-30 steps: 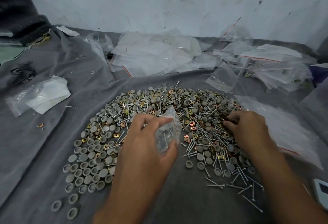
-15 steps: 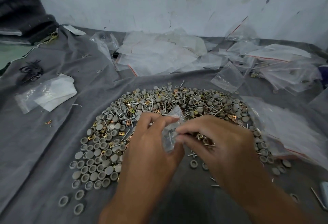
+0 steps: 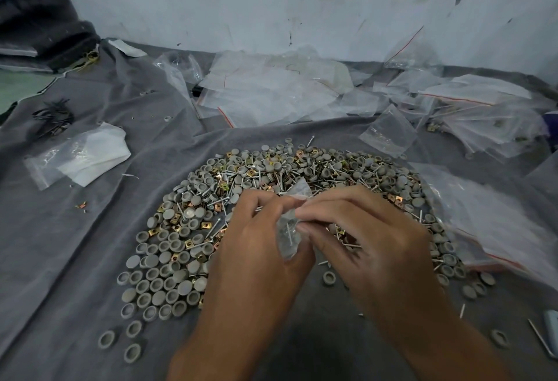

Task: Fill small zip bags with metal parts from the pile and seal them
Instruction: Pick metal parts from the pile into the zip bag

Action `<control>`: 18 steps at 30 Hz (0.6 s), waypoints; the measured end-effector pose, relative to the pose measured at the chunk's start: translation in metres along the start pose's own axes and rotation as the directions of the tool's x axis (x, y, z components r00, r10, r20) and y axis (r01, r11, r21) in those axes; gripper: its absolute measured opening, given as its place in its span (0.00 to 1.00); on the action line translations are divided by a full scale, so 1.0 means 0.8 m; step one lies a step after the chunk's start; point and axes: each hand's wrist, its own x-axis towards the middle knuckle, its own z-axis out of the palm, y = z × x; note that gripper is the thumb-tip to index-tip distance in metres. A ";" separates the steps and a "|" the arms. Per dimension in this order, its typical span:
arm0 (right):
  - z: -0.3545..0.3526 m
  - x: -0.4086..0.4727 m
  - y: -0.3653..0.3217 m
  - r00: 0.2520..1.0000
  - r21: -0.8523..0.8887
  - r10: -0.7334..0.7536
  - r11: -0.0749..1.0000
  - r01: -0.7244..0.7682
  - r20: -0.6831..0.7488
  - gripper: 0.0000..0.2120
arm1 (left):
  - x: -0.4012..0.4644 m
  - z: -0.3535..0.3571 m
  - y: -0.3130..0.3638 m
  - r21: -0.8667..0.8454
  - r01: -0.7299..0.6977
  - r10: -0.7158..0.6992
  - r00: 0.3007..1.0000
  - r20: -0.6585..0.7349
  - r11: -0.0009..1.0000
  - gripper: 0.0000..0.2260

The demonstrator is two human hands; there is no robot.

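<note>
Both hands meet over the near middle of the pile (image 3: 302, 175). The left hand (image 3: 259, 247) pinches the small bag (image 3: 288, 235) upright, mouth uppermost; the right hand (image 3: 371, 241) curls its fingers (image 3: 305, 218) at that mouth, apparently feeding in parts.

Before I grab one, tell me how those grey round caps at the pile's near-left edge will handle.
The grey caps look like hollow, thin-walled cups, so probably light. Being round, one knocked onto its edge may roll across the grey cloth. They lie loose and unstacked, so a push likely scatters them.
</note>
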 end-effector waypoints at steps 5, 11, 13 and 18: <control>0.002 0.002 0.008 0.998 -0.033 0.059 0.998 -0.058 0.027 0.06 | 0.000 -0.001 0.002 0.008 -0.010 0.010 1.000 0.002 1.000 0.14; -0.052 -0.009 0.110 0.774 -0.284 0.632 0.747 -0.601 0.025 0.08 | -0.001 -0.004 0.001 0.023 0.005 -0.005 1.000 0.015 1.000 0.17; -0.057 -0.022 0.142 0.633 -0.428 0.772 0.593 -0.682 0.062 0.09 | -0.001 -0.005 0.003 0.032 0.007 -0.008 1.000 0.023 0.999 0.17; -0.048 -0.025 0.161 0.555 -0.539 0.824 0.522 -0.661 0.117 0.02 | -0.001 -0.005 0.001 0.021 0.014 -0.014 1.000 0.012 1.000 0.16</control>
